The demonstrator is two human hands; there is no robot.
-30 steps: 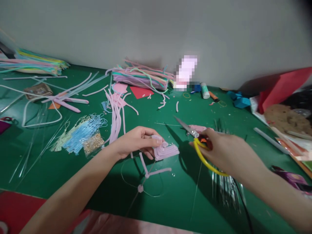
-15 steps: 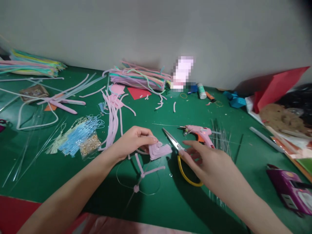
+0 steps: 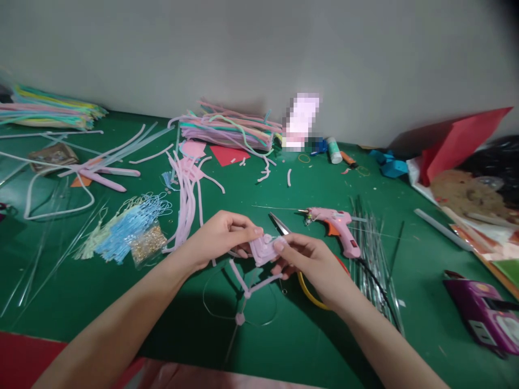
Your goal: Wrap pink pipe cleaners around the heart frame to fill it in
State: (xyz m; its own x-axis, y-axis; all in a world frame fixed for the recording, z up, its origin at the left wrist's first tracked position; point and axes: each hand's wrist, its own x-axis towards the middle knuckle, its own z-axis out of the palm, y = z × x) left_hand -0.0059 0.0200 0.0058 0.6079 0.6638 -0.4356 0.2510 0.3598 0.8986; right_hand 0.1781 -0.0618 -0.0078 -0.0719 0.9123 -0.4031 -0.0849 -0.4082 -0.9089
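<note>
Between my two hands is a pink pipe-cleaner piece, folded in layers with a small coil on it. My left hand pinches its left side. On its right side, my right hand grips with thumb and fingers. Below it hangs a wire frame with pink branches and a small pink knot. Scissors with yellow handles lie behind and under my right hand, partly hidden.
A pink glue gun lies to the right beside clear thin rods. Blue tassels, a bag of beads and pink strips are at left. Pipe-cleaner bundles lie at the back; a purple device is at right.
My right hand has moved left, away from the scissors, and taken hold of the pink piece. The hanging wire frame has shifted slightly right and down.
</note>
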